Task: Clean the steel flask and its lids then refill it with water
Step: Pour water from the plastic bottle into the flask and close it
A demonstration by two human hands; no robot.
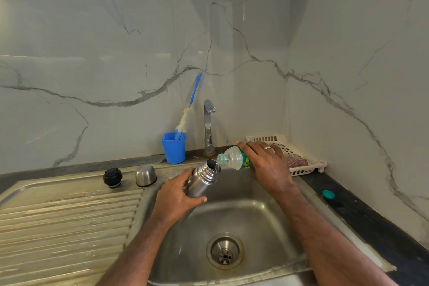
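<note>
now left hand [177, 189] grips tilted flask [202, 177]; right hand [267, 165] holds bottle [234, 158], seemingly pouring.

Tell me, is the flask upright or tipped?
Tipped. The left hand holds the flask leaning right, its open mouth under the bottle, over the sink.

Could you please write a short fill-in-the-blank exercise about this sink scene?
1. The left hand grips the steel ____.
2. The right hand tips a plastic ____ toward the flask.
3. The black lid and steel cup lid stand on the ____.

Missing words: flask; bottle; draining board
</note>
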